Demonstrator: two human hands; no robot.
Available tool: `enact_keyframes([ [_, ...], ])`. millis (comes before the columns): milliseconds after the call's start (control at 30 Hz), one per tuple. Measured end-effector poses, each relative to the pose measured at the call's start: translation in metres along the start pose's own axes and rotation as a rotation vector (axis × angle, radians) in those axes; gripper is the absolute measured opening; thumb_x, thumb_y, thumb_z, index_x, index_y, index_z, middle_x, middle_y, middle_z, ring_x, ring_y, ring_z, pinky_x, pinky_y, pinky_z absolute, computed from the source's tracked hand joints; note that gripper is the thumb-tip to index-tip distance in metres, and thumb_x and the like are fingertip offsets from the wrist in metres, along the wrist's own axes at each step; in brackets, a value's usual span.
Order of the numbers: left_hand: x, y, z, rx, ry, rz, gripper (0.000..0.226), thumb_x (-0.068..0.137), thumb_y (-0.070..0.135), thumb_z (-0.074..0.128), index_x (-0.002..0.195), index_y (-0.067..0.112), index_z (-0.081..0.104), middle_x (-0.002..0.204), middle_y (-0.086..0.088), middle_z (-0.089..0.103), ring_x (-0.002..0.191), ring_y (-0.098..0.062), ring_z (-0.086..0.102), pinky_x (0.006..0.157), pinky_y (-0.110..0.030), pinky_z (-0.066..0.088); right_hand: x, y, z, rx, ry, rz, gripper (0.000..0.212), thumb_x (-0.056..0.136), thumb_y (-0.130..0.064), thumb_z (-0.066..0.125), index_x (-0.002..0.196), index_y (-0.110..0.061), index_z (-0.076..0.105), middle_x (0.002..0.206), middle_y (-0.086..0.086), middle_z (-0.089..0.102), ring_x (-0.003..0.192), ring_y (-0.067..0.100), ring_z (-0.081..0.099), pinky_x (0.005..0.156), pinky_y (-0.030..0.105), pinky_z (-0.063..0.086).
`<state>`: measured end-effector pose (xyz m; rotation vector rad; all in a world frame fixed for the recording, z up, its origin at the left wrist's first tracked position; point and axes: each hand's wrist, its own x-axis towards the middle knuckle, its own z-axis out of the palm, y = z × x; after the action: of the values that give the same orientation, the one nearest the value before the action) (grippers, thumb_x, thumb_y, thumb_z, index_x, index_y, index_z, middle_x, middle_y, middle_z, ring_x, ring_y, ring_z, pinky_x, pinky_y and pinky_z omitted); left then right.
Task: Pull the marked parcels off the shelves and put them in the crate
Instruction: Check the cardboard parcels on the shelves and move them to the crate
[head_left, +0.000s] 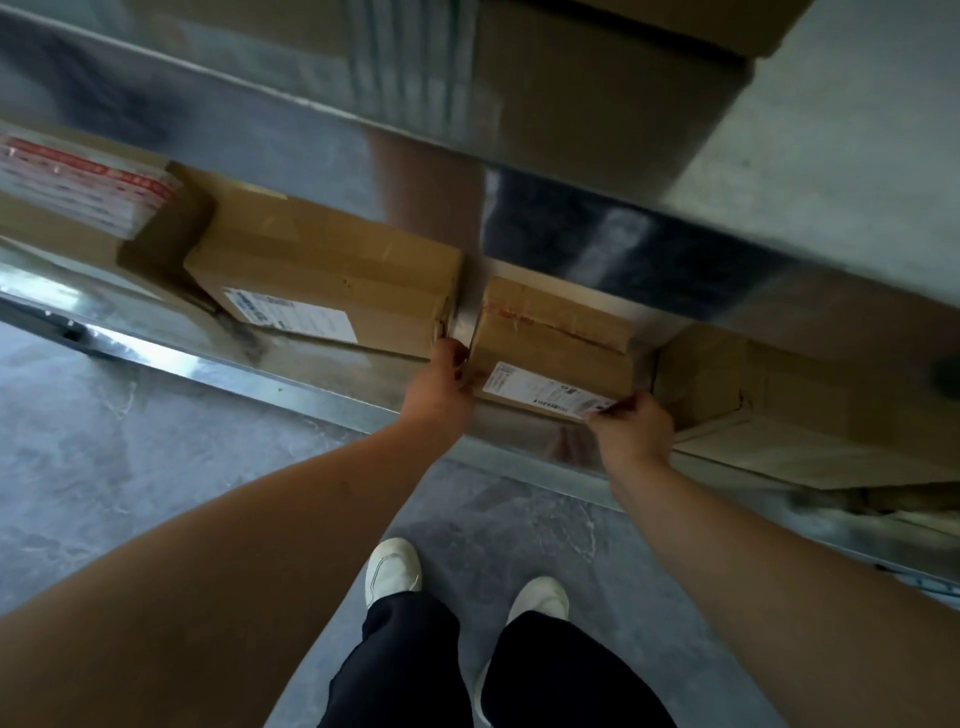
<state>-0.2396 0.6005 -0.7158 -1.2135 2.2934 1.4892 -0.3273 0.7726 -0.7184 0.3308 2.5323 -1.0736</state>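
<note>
A shiny metal shelf (322, 374) holds brown boxes in a row. The small box (550, 348) with a white label sits in the middle. A bigger box (322, 275) sits just left of it. Another box (753, 395) sits just right of it. Below the shelf is a grey floor (156, 467).

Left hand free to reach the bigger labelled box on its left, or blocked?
Probably reachable: the left hand grips the small parcel right beside that box, whose front face is unobstructed.
</note>
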Motion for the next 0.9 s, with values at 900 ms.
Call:
enact_keyframes([
  [900, -0.081, 0.021, 0.104, -0.038, 0.061, -0.019, 0.047, 0.089, 0.029, 0.068, 0.129, 0.013, 0.049, 0.126, -0.007, 0.057, 0.113, -0.024, 0.058, 0.097, -0.042, 0.049, -0.014, 0.074, -0.091, 0.203, 0.070, 0.120, 0.028, 0.084, 0.001, 0.051, 0.092, -0.022, 0.064, 0.100, 0.003, 0.068, 0.089, 0.023, 0.061, 0.073, 0.029, 0.043],
])
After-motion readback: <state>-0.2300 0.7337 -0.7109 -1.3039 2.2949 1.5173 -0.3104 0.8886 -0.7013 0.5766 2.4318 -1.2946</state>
